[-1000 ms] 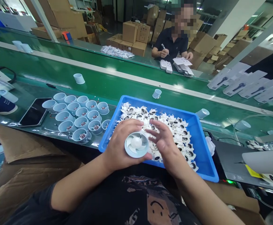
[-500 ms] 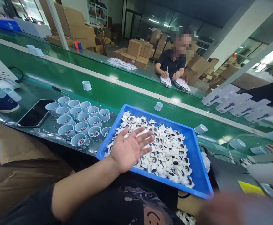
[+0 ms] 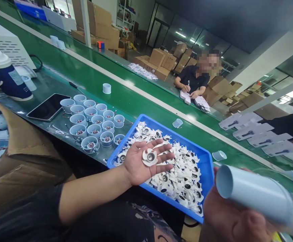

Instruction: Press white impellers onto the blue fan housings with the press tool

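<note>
My left hand [image 3: 138, 164] is palm up with its fingers spread. On the open palm lies one white fan wheel [image 3: 150, 157] with a dark round hub, not gripped by the fingers. Below and behind this hand, a blue tray [image 3: 208, 174] holds a heap of similar white fan wheels [image 3: 179, 168]. Close to the camera at the lower right, my right hand [image 3: 234, 215] is closed round a light blue tube [image 3: 257, 191]. The tube's open end points left, and its far end fades into blur.
Several light blue cups [image 3: 89, 144] with wired parts inside stand left of the tray, near a tablet [image 3: 49, 107] and a paper cup [image 3: 7, 75]. Loose cups [image 3: 106, 88] sit on the green conveyor [image 3: 141, 101]. Across it, a person [image 3: 193, 79] writes. A cardboard box [image 3: 33, 141] is at left.
A fan wheel now lies on my left palm, which was bare before. My right hand, a blur at the bottom right, has risen into view with the light blue tube. The view has shifted.
</note>
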{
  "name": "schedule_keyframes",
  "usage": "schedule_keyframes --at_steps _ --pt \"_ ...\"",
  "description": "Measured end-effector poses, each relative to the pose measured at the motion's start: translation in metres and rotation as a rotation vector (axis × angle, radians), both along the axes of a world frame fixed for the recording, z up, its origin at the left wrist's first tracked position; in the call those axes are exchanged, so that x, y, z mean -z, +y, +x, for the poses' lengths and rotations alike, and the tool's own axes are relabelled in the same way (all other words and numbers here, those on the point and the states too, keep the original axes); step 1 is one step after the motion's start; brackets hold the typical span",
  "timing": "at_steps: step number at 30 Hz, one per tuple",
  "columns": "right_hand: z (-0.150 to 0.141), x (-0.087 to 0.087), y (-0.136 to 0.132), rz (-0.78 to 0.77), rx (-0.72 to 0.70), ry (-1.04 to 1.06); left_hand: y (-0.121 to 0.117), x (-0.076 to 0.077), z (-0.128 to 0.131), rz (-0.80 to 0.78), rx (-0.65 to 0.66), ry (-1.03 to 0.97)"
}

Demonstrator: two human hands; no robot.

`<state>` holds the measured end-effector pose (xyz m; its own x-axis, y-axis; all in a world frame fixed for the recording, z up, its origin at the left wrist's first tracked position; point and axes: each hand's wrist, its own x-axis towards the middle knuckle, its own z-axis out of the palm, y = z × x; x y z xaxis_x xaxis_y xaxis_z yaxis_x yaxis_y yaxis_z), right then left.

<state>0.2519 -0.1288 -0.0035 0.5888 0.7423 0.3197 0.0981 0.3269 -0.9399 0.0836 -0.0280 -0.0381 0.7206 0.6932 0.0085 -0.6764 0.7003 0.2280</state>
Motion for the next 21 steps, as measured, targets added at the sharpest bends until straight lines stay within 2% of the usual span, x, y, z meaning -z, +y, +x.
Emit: schedule_keyframes --at_steps 2,3,6,10,17,21 --pt "0.000 0.006 0.001 0.104 0.034 0.068 0.001 -0.006 -0.004 0.036 -0.050 0.033" --pt "0.001 0.010 0.002 0.105 0.021 0.119 0.001 -0.009 -0.006 0.049 -0.074 0.054" --pt "0.002 0.027 0.005 -0.050 -0.064 0.269 0.000 -0.018 -0.011 0.087 -0.130 0.099" --pt "0.001 0.047 0.006 -0.220 -0.160 0.356 -0.003 -0.025 -0.014 0.162 -0.159 0.091" --pt "0.006 0.051 0.004 -0.253 -0.173 0.429 -0.004 -0.028 -0.016 0.323 -0.202 0.214" --pt "0.003 0.051 0.004 -0.263 -0.177 0.437 -0.005 -0.027 -0.018 0.377 -0.192 0.205"
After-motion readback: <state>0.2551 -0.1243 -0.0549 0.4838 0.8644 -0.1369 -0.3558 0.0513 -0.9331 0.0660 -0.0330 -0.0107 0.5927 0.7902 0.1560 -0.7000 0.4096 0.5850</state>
